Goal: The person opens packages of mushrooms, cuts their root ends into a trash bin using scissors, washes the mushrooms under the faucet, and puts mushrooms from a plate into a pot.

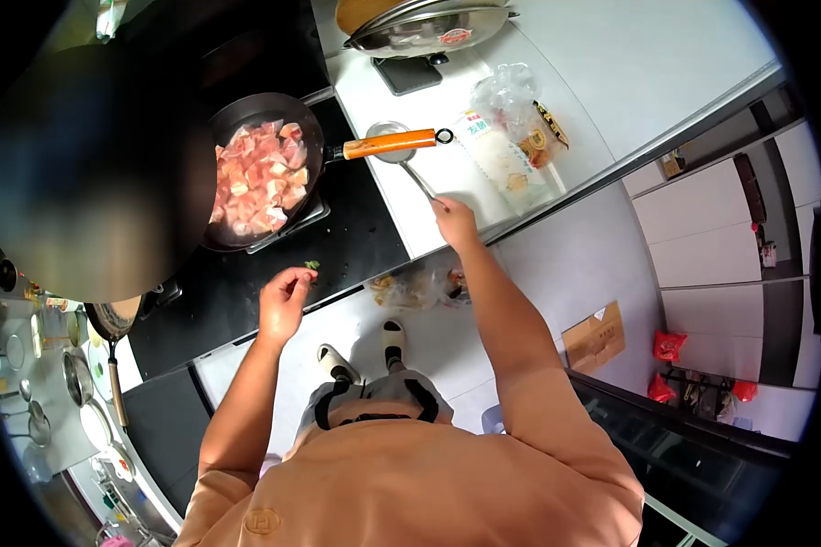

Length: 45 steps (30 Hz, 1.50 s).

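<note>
A frying pan (313, 190) with an orange wooden handle (392, 144) stands on the black stove, and chunks of raw pink meat (263, 178) fill it. My right hand (456, 221) is closed round the thin metal handle of a ladle (419, 179). The ladle's round head rests on the white counter, partly hidden under the pan's handle. Over the stove's front part is my left hand (285, 305), thumb and fingers pinched together. A tiny green scrap (312, 264) shows right at its fingertips; whether it is held I cannot tell.
Plastic food bags (511, 164) lie on the counter at right, with metal lids or bowls (438, 32) behind. A second small pan (114, 319) sits at left. A large blurred dark shape (91, 182) hides part of the stove. A cardboard box (595, 337) is on the floor.
</note>
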Tool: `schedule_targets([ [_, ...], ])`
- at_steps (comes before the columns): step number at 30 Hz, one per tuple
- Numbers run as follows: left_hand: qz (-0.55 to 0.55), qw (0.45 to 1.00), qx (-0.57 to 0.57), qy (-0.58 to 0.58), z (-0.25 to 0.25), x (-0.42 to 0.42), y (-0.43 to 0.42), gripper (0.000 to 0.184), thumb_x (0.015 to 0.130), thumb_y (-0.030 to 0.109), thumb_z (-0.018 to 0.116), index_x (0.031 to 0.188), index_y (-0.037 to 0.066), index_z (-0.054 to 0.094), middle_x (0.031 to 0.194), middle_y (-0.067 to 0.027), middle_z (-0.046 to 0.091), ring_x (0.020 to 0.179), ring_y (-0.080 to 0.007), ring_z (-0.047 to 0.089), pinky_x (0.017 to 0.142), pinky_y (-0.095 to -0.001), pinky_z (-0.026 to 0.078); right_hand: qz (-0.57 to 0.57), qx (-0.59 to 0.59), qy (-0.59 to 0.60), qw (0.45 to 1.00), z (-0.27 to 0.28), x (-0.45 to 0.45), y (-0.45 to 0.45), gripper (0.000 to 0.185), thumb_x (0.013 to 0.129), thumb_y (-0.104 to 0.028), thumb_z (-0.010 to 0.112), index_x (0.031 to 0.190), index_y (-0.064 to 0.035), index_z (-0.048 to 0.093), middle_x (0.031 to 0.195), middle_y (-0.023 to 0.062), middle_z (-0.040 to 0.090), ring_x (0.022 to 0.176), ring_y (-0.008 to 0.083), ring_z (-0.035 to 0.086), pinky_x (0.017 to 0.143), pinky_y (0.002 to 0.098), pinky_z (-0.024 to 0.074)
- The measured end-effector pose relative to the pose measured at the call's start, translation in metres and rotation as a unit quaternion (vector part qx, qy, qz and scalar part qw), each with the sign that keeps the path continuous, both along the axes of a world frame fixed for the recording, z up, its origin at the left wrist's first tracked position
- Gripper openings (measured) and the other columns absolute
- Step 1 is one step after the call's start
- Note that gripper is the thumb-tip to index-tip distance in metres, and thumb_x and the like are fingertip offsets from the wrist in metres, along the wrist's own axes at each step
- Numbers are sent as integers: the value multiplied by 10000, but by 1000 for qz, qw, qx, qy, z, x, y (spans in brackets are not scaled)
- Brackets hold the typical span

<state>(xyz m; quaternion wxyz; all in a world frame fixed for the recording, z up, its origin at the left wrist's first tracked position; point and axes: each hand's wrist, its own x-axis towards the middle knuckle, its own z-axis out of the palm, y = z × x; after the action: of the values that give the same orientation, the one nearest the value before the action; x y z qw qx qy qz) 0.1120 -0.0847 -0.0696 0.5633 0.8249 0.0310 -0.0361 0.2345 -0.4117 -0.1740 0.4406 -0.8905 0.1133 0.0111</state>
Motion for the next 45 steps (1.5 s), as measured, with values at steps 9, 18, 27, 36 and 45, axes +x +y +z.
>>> schedule_targets([
  [9, 106, 994, 8, -21, 20, -32, 47, 160, 913, 128, 564, 949, 1, 655, 815, -52, 652, 716, -95, 575, 669, -238, 472, 167, -52, -205, 963, 46, -58, 85, 278, 831, -179, 651, 620, -9, 592, 729, 119, 585, 638, 321, 566, 598, 391, 448],
  [18, 355, 931, 82, -31, 62, -234, 185, 192, 911, 194, 581, 1009, 46, 652, 874, -28, 646, 766, -101, 560, 717, -259, 474, 561, 176, -219, 779, 139, -160, 350, 113, 789, 8, 628, 888, -27, 668, 1129, 104, 551, 843, 178, 581, 713, 283, 490],
  [27, 659, 750, 34, -48, 31, -548, 279, 212, 894, 186, 579, 1043, 44, 632, 902, -30, 643, 800, -121, 594, 715, -273, 482, 781, 177, -103, 590, 177, -400, 582, 386, 782, -6, 636, 1159, -63, 571, 1136, 86, 552, 810, 154, 592, 662, 259, 517],
  [36, 798, 589, 20, -128, 37, -734, 311, 185, 893, 126, 574, 1042, 30, 627, 907, -33, 630, 755, -102, 559, 686, -239, 459, 850, 158, -79, 496, 175, -567, 712, 242, 815, -166, 670, 1028, -57, 635, 1068, 87, 587, 772, 179, 579, 706, 297, 488],
  [45, 785, 607, 27, -121, 44, -735, 438, 207, 897, 130, 576, 1070, 20, 605, 885, -5, 602, 713, -50, 507, 651, -200, 424, 824, 171, -132, 524, 141, -586, 839, 309, 818, -152, 659, 572, 15, 573, 884, 100, 588, 682, 236, 569, 625, 351, 455],
])
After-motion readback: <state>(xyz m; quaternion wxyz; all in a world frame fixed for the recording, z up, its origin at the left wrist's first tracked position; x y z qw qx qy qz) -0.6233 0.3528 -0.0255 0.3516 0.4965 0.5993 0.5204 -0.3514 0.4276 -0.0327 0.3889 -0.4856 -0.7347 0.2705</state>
